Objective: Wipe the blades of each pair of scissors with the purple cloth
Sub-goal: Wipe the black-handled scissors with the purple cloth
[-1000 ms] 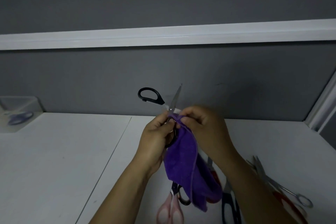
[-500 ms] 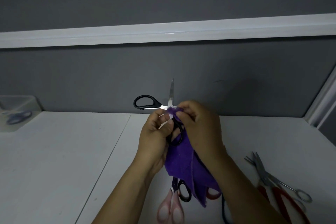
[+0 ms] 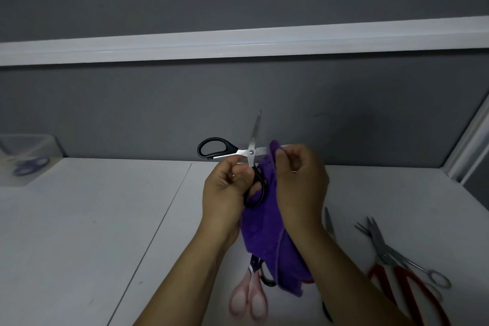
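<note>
The white tabletop (image 3: 92, 220) lay below both hands. The purple terry cloth (image 3: 262, 230) hung from the right hand (image 3: 299, 183), whose curled fingers pinched its top fold over 1 blade of the black-handled steel scissors (image 3: 251, 152). That blade ran sideways, its pivot just left of those fingers and its tip hidden behind them, so the wipe would likely run rightward. The left hand (image 3: 225, 193) gripped the lower handle loop. The 2nd blade stood upright and bare beside the right fingers. Pink-handled scissors (image 3: 248, 302) and red-handled scissors (image 3: 407, 288) lay beneath, well apart.
</note>
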